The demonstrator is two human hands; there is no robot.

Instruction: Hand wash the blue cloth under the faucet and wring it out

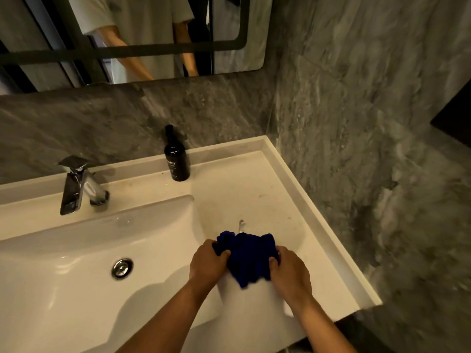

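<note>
Two hands grasp bunched dark-blue cloth (251, 258): left hand (207, 263) on its left edge, right hand (290, 272) on its right; held over counter (254, 194), right of sink (76, 276).

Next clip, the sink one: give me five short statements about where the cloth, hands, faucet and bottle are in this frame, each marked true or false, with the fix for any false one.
1. Both hands grip the bunched dark blue cloth, the left hand on its left side and the right hand on its right. True.
2. The cloth is held directly under the chrome faucet. False: it is over the flat white counter to the right of the basin, well away from the faucet.
3. A black pump bottle stands on the counter near the back wall. True.
4. Water is visibly running from the faucet. False: no stream shows.
5. The bottle lies on its side in the basin. False: it stands upright on the counter.
</note>
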